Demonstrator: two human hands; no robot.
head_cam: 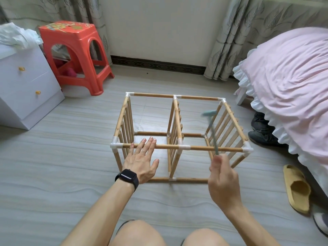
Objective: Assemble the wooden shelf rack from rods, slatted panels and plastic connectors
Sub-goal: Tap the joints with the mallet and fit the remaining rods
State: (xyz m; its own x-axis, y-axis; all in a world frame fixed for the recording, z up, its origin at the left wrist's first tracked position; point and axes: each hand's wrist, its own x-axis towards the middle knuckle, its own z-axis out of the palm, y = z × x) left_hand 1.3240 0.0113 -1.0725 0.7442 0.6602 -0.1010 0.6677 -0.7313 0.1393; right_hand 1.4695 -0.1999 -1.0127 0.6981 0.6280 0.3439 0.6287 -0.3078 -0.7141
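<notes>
The wooden shelf rack (200, 98) lies on its side on the floor, with rods joined by white plastic connectors (184, 147) and three slatted panels standing upright. My left hand (142, 160) rests flat, fingers spread, on the near top rod (163, 147) at its left half. My right hand (223, 173) is closed around the handle of a small grey-green mallet (212, 125), whose blurred head hovers over the right compartment near the right slatted panel (229, 125).
A red plastic stool (74, 55) and a white drawer cabinet (26, 82) stand at the back left. A bed with a pink cover (287, 86) fills the right side. Dark shoes (262, 132) and a yellow slipper (296, 187) lie beside it. My knees are at the bottom edge.
</notes>
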